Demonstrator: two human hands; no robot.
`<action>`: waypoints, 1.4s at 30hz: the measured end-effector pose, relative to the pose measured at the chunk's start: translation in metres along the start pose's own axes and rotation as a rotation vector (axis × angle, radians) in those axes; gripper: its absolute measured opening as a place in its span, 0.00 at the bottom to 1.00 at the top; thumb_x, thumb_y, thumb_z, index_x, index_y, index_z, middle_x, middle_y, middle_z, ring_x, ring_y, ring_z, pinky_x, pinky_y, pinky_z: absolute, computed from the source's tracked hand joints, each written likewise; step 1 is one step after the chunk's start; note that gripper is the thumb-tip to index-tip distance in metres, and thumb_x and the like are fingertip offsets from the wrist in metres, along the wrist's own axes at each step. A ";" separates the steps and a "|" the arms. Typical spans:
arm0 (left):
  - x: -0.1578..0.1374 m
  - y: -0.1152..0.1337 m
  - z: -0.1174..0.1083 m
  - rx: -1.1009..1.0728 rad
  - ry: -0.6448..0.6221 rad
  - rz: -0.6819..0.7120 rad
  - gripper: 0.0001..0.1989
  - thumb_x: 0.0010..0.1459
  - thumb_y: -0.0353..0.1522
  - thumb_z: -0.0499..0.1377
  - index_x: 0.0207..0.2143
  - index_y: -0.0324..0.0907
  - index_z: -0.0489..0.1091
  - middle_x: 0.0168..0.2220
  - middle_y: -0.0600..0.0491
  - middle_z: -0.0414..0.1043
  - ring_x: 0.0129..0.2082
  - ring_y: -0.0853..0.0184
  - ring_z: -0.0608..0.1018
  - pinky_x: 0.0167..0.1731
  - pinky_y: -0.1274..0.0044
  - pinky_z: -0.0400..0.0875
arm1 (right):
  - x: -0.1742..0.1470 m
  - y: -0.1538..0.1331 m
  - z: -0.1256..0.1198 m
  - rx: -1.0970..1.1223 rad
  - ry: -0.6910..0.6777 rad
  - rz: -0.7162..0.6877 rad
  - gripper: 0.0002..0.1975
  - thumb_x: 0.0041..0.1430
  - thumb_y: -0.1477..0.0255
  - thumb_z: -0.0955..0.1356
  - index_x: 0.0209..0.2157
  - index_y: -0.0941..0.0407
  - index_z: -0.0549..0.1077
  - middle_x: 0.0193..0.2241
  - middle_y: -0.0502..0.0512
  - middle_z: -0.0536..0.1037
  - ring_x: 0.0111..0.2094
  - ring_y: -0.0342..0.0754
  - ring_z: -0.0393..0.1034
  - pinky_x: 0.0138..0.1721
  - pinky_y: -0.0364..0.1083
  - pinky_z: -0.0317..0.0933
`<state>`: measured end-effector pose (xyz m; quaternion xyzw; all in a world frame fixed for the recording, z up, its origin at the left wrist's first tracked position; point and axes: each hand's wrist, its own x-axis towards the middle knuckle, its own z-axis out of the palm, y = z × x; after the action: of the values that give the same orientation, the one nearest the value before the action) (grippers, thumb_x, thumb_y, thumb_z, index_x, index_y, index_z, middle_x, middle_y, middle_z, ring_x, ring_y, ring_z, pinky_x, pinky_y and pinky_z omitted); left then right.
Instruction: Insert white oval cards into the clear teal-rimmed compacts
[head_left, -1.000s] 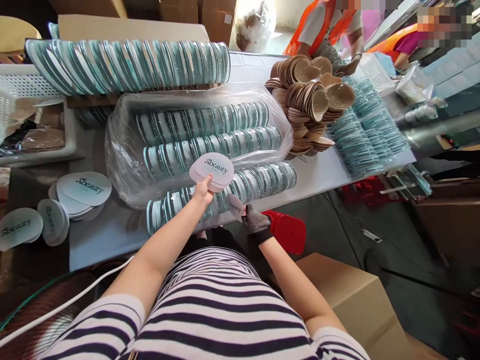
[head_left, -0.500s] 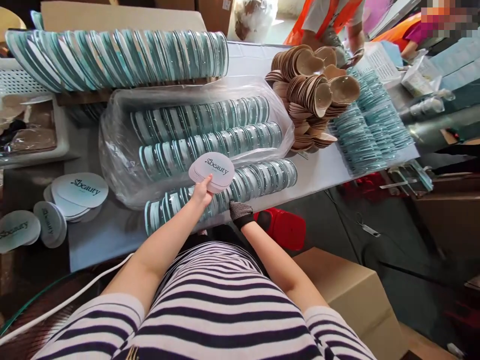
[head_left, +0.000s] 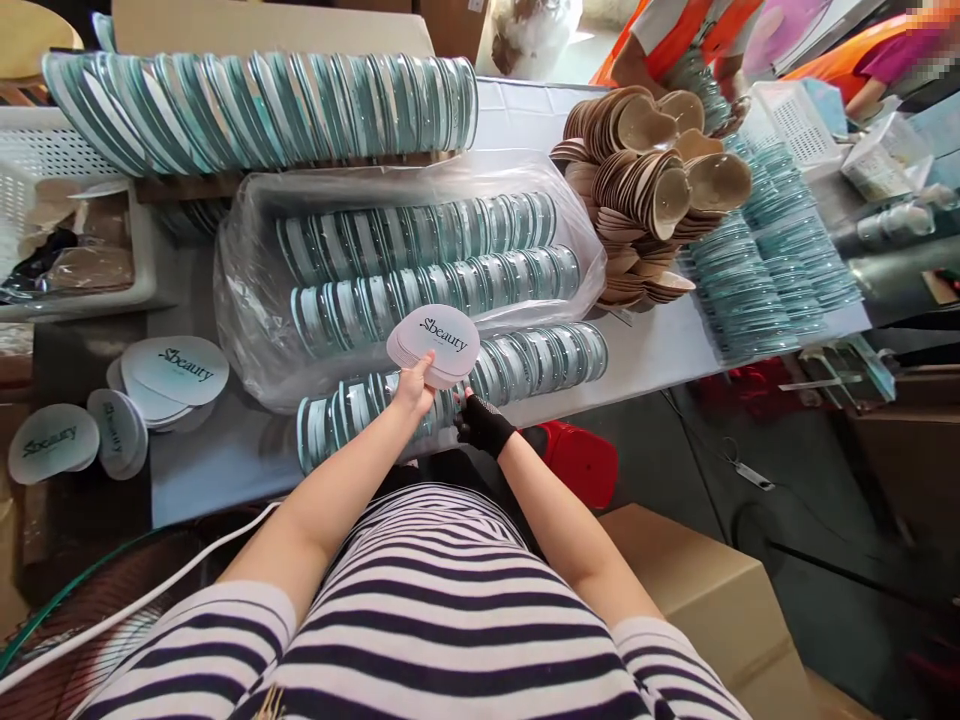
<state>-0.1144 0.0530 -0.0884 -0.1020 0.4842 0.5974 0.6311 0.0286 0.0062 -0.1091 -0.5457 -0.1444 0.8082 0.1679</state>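
My bare left hand [head_left: 415, 388] is closed on a fanned stack of white oval cards [head_left: 433, 342] printed "beauty", its thumb on top. The stack is held over the front row of clear, glassy-looking curved pieces [head_left: 551, 358] with pale inserts. Just right of and below the cards is my right hand [head_left: 486, 425], in a black glove with bare fingertips. Its fingers are curled in at the edge of that row; whether anything is pinched there is hidden. Two similar rows [head_left: 435, 290] lie behind, on a clear plastic bag [head_left: 251, 250].
More printed cards [head_left: 176, 375] lie at the left. A long row of clear pieces [head_left: 262, 110] stands at the back. Brown spoon-shaped pieces [head_left: 652, 190] and stacked clear pieces [head_left: 772, 260] are at the right, near a person in an orange vest. A red container [head_left: 581, 463] and cardboard box [head_left: 690, 580] are below.
The view has shifted slightly, so the table appears further right. My right hand has turned and its fingers have come up closer to the card stack. My left hand keeps its hold on the cards.
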 end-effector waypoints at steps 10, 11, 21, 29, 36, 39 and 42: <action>0.006 -0.008 -0.001 -0.038 -0.009 0.059 0.17 0.54 0.21 0.63 0.47 0.41 0.74 0.43 0.49 0.81 0.46 0.62 0.81 0.54 0.64 0.72 | -0.035 -0.031 0.001 -0.916 0.514 -0.496 0.19 0.67 0.62 0.59 0.48 0.57 0.74 0.40 0.61 0.79 0.44 0.52 0.73 0.46 0.49 0.66; 0.007 -0.009 -0.002 -0.037 -0.016 0.072 0.18 0.54 0.20 0.63 0.47 0.40 0.74 0.43 0.49 0.81 0.46 0.62 0.80 0.54 0.63 0.72 | -0.034 -0.041 0.001 -0.957 0.583 -0.590 0.20 0.67 0.62 0.59 0.52 0.58 0.72 0.46 0.63 0.77 0.50 0.53 0.70 0.51 0.50 0.64; -0.021 -0.006 -0.008 -0.004 -0.088 0.127 0.20 0.51 0.19 0.65 0.47 0.38 0.74 0.36 0.50 0.81 0.40 0.64 0.82 0.50 0.68 0.75 | -0.016 -0.057 0.027 -1.313 0.792 -1.063 0.29 0.63 0.64 0.61 0.63 0.61 0.61 0.66 0.67 0.53 0.67 0.58 0.46 0.64 0.58 0.49; -0.031 0.002 -0.027 0.105 -0.087 0.106 0.16 0.52 0.22 0.65 0.44 0.41 0.75 0.43 0.49 0.80 0.46 0.57 0.80 0.51 0.64 0.73 | -0.026 -0.038 0.043 -1.379 0.648 -0.962 0.22 0.64 0.65 0.61 0.56 0.58 0.71 0.55 0.65 0.72 0.57 0.56 0.64 0.57 0.53 0.60; -0.026 0.017 -0.033 -0.060 0.006 0.040 0.18 0.53 0.23 0.65 0.47 0.42 0.73 0.46 0.48 0.80 0.48 0.61 0.80 0.52 0.65 0.74 | -0.062 0.007 0.010 -1.079 1.052 -0.766 0.26 0.66 0.60 0.57 0.51 0.64 0.74 0.42 0.67 0.79 0.44 0.55 0.75 0.43 0.48 0.68; -0.019 0.030 -0.034 -0.088 0.040 0.058 0.18 0.55 0.22 0.63 0.48 0.42 0.73 0.46 0.49 0.79 0.50 0.62 0.79 0.53 0.66 0.73 | -0.092 0.055 -0.011 -1.298 0.964 -0.704 0.25 0.64 0.60 0.58 0.50 0.59 0.76 0.38 0.65 0.80 0.39 0.55 0.76 0.41 0.49 0.69; -0.013 0.034 -0.035 -0.091 0.048 0.047 0.17 0.56 0.22 0.63 0.47 0.43 0.74 0.47 0.49 0.79 0.52 0.61 0.78 0.54 0.66 0.72 | -0.100 0.088 -0.010 -1.487 0.746 -0.535 0.24 0.63 0.61 0.59 0.52 0.53 0.76 0.36 0.60 0.81 0.34 0.55 0.76 0.34 0.49 0.69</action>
<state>-0.1587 0.0287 -0.0819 -0.1336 0.4738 0.6308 0.5998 0.0625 -0.1160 -0.0656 -0.6904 -0.6932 0.2065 -0.0115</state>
